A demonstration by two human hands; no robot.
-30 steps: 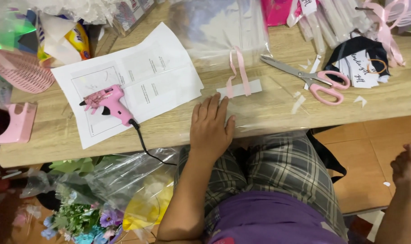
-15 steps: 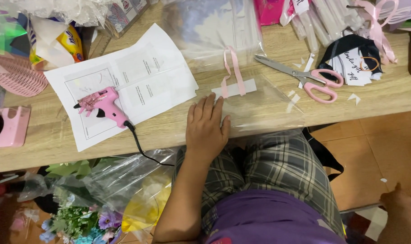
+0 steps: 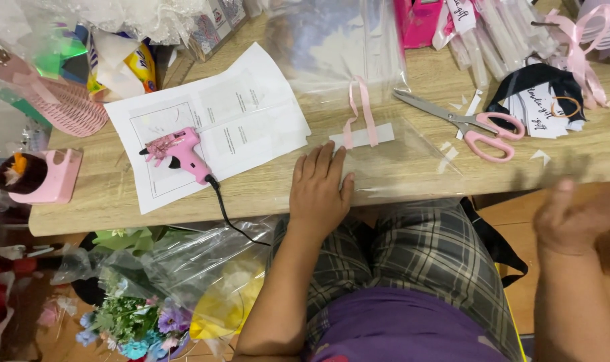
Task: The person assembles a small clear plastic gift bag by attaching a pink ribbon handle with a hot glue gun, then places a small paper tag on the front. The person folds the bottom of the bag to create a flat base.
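My left hand [image 3: 318, 191] lies flat, fingers spread, on a clear plastic sheet [image 3: 392, 157] at the front edge of the wooden table [image 3: 264, 191]. Just beyond its fingertips sit a white paper strip [image 3: 362, 137] and a looped pink ribbon [image 3: 358, 107]. My right hand [image 3: 566, 218] is blurred, raised beside my right knee below the table edge, fingers loosely curled; I see nothing in it. Pink-handled scissors [image 3: 466, 121] rest to the right of the ribbon.
A pink glue gun [image 3: 181, 153] with a black cord lies on a printed paper sheet [image 3: 204, 121]. A pink basket [image 3: 67, 110] and pink holder [image 3: 46, 175] stand left. Plastic bags, ribbons and cards crowd the back. Flowers in wrap [image 3: 150, 308] sit on the floor.
My right hand has risen from low at the right edge to beside my knee. My left hand has stayed flat on the plastic sheet.
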